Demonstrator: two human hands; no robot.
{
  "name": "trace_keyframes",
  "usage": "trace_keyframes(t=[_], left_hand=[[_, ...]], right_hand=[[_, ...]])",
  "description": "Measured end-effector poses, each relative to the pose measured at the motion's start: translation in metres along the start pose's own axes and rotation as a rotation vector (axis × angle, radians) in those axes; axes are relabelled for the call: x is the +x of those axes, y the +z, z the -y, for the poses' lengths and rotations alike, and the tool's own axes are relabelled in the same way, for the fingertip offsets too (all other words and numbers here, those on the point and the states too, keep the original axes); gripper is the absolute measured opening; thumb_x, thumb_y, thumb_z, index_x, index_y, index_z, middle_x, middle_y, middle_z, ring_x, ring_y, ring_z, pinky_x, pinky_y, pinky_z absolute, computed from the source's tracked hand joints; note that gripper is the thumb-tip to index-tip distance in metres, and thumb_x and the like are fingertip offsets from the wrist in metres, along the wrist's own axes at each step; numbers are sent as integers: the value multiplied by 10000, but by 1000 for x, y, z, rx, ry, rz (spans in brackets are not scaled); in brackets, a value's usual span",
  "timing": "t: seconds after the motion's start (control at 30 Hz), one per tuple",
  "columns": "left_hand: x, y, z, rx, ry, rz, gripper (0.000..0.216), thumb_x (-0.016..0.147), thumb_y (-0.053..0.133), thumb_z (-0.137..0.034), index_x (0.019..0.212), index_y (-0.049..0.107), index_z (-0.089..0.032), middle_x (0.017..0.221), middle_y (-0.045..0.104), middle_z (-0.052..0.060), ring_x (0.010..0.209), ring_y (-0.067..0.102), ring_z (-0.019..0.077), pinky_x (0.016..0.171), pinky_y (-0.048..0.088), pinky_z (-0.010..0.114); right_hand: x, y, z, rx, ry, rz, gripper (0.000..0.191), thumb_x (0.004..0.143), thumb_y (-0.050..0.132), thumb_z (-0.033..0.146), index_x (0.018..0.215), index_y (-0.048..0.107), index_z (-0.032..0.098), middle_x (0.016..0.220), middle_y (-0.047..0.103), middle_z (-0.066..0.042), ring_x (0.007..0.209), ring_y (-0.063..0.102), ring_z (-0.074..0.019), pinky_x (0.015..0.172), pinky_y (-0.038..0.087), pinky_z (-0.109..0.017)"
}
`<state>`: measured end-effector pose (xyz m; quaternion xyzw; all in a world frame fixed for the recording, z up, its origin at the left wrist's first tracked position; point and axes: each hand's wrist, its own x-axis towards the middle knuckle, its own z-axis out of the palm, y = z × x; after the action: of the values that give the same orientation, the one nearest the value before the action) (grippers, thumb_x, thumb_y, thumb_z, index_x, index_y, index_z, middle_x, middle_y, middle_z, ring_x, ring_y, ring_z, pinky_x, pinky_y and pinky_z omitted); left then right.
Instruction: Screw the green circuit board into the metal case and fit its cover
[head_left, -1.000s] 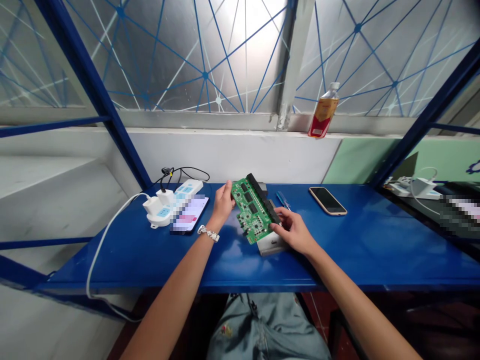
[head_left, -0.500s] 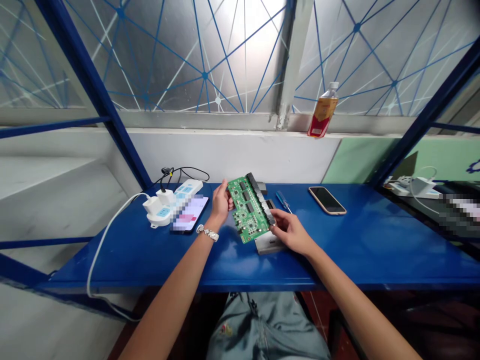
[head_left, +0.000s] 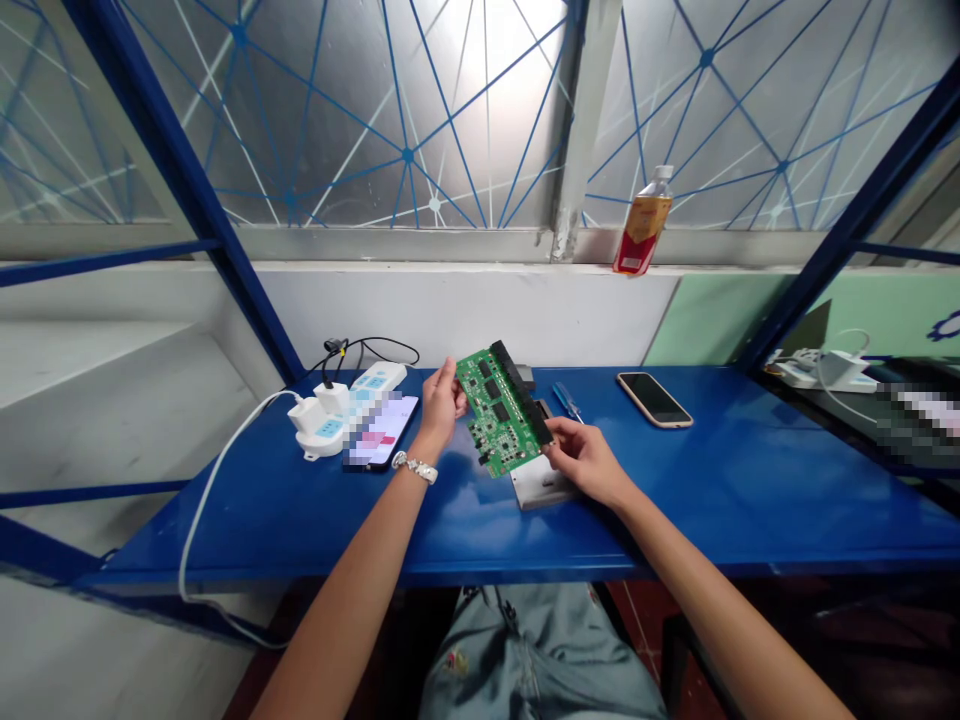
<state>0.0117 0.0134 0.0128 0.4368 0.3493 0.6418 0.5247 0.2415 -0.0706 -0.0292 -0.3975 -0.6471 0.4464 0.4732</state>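
A green circuit board (head_left: 495, 415) with a long black connector strip (head_left: 523, 392) along its right edge is held tilted above the blue table. My left hand (head_left: 442, 403) grips its upper left edge, thumb up along the side. At the lower right end of the strip, my right hand (head_left: 585, 458) pinches the board between thumb and fingers. Under the board and my right hand lies a silver metal case (head_left: 538, 488), partly covered. Just behind the right hand rests a screwdriver (head_left: 568, 402) with a blue handle; its tip is hidden.
Left of the board are a phone (head_left: 380, 432) with a lit screen and a white power strip (head_left: 330, 432) with chargers and cables. A dark-screened phone (head_left: 654, 400) lies to the right. On the window ledge stands a bottle (head_left: 643, 222). Blue frame posts (head_left: 180, 170) rise at the sides.
The board has tipped slightly in my hands, its lower edge rising a little and its connector strip showing a darker face. Both hands keep their hold.
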Motion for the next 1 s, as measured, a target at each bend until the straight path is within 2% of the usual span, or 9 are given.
trace_keyframes(t=[0.17, 0.27, 0.47, 0.57, 0.7, 0.83, 0.9, 1.0], left_hand=[[1, 0, 1, 17, 1, -36, 550, 886, 663, -625, 646, 394, -209, 446, 375, -79, 348, 315, 47, 363, 215, 177], [2, 0, 4, 32, -15, -13, 578, 890, 638, -659, 628, 383, -211, 443, 373, -68, 361, 337, 57, 368, 231, 181], [4, 0, 8, 32, -71, -28, 532, 946, 523, -651, 672, 492, -197, 478, 466, -18, 388, 417, 97, 355, 236, 200], [4, 1, 8, 8, -76, -65, 498, 953, 498, -620, 695, 510, -195, 504, 517, -1, 389, 448, 111, 350, 245, 211], [4, 2, 5, -45, -85, -81, 450, 961, 444, -534, 653, 477, -208, 475, 505, 1, 378, 456, 125, 347, 253, 223], [2, 0, 3, -80, -99, -48, 455, 955, 339, -439, 564, 428, -226, 403, 418, -1, 333, 401, 131, 345, 278, 247], [2, -1, 3, -86, -106, -51, 458, 941, 325, -418, 534, 415, -230, 382, 380, -4, 321, 383, 130, 345, 281, 249], [1, -3, 5, -61, -64, -56, 457, 912, 348, -403, 505, 442, -217, 397, 402, 10, 328, 387, 123, 349, 267, 240]], right_hand=[[0, 1, 2, -23, -58, -114, 338, 800, 741, 383, 1027, 671, 142, 630, 498, 54, 549, 427, -94, 539, 371, -242], [-2, 3, 0, -105, -134, -149, 274, 815, 709, 321, 1032, 701, 154, 641, 528, 46, 548, 463, -95, 538, 400, -235], [-6, 5, 2, -305, -358, -216, 296, 822, 641, 178, 1093, 761, 177, 652, 613, 34, 530, 519, -90, 545, 439, -223], [-5, 5, 9, -355, -410, -245, 276, 830, 626, 165, 1058, 780, 185, 661, 628, 24, 536, 526, -93, 539, 445, -220], [-5, 5, 15, -343, -372, -318, 196, 850, 646, 209, 976, 793, 185, 688, 670, 0, 539, 538, -100, 533, 453, -227], [-5, 4, 14, -182, -240, -338, 175, 888, 660, 304, 888, 776, 173, 619, 694, -10, 491, 611, -127, 527, 492, -245], [-4, 4, 13, -94, -181, -309, 225, 908, 657, 361, 926, 773, 170, 652, 728, -30, 513, 673, -159, 517, 507, -255], [-4, 5, 11, -27, -121, -278, 335, 910, 667, 449, 1045, 779, 164, 765, 778, -78, 595, 732, -204, 464, 486, -252]])
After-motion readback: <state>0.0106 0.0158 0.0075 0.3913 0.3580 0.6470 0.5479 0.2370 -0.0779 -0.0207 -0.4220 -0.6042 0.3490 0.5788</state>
